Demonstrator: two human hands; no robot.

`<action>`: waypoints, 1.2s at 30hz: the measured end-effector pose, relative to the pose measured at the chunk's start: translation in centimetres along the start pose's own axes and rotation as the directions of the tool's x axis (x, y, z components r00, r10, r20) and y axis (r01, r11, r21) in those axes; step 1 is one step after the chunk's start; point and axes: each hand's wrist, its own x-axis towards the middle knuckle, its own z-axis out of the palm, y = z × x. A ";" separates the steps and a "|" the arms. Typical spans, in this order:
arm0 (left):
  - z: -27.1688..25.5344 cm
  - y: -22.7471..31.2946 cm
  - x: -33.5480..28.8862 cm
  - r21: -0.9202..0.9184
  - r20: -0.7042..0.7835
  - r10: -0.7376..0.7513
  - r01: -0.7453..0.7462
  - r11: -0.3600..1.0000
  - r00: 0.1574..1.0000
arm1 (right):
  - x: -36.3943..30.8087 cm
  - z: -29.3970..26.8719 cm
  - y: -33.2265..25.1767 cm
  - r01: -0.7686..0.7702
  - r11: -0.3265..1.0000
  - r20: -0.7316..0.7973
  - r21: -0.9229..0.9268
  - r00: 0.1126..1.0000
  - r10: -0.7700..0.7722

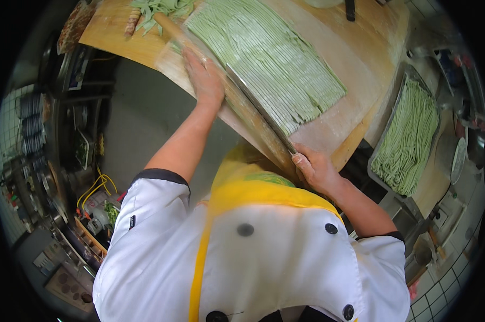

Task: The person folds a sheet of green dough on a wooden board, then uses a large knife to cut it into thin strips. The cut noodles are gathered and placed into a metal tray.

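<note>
A long wooden rolling pin [231, 93] lies slantwise along the near edge of a pale green dough sheet [269, 59], which is cut into many thin parallel strips. My left hand [206, 80] grips the pin near its far left end, fingers along its side. My right hand [316, 170] is closed around the handle of a long knife [258, 107], the handle mostly hidden in the fist. The blade runs beside the pin, against the edge of the strips. Whether the right hand also touches the pin's near end, I cannot tell.
The floured wooden board [360, 102] extends to the right. A metal tray [379, 155] heaped with green noodles [409, 139] stands at the right. Loose green dough pieces [162, 11] lie at the far left. Shelves of kitchenware [35, 129] line the left side.
</note>
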 end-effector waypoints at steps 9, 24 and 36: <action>-0.8 1.2 -0.2 0.020 0.025 0.029 -0.029 0.999 0.999 | 7.9 0.8 -4.4 0.034 0.999 0.000 -0.005 0.999 -0.034; -2.3 1.3 0.2 -0.054 0.120 -0.077 0.084 0.995 0.990 | 24.3 2.0 -16.4 0.079 0.993 -0.059 -0.092 0.995 -0.085; -0.9 -0.6 -0.8 0.012 -0.004 0.016 -0.016 1.000 1.000 | 0.0 0.3 -4.7 0.051 0.990 -0.177 -0.130 0.981 -0.073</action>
